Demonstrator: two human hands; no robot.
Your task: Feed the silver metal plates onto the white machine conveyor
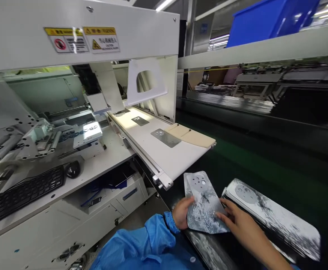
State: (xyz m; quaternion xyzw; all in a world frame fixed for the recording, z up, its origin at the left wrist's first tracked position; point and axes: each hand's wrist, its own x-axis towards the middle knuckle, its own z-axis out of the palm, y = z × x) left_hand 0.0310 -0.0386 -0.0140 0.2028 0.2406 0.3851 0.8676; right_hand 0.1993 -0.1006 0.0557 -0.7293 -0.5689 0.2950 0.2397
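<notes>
My left hand (181, 212), in a blue sleeve, grips the left edge of a flat grey speckled plate (202, 202) with several small holes near its top. My right hand (238, 221) pinches the same plate at its lower right edge. The plate is held tilted just above the black belt edge, below the end of a white conveyor (164, 150). To the right lies a stack of similar speckled plates (271, 215), close to my right hand. Two more plates (165, 137) lie on the white conveyor further back.
A white machine housing (79, 33) with warning labels looms at upper left. A black keyboard (20, 195) and mouse (72, 169) rest on its shelf. A dark green belt (265, 161) runs to the right. A blue bin (268, 18) stands on a high shelf.
</notes>
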